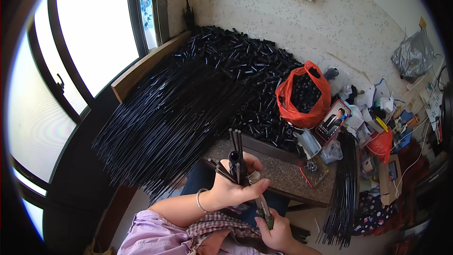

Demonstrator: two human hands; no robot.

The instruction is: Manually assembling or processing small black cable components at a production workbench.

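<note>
My left hand [238, 190], with a bangle on its wrist, is closed around several thin dark rods [236, 138] and a short black tube [234, 157]. The rods poke out above and to the left of the fingers, and the tube's open end faces up. Lower right, my right hand [279, 233] grips a green-handled metal tool [269, 220]. Its shaft runs up toward my left thumb, where a small shiny part [255, 177] shows by the fingers. Whether that part belongs to the tool, I cannot tell.
Long thin black rods [160, 118] cover the left of the table, with short black tubes [245, 52] heaped behind. A red plastic bag [302, 118] holds more black pieces. A phone [333, 120], clutter and a hanging rod bundle [344, 193] are on the right. A wooden board [148, 66] edges the left.
</note>
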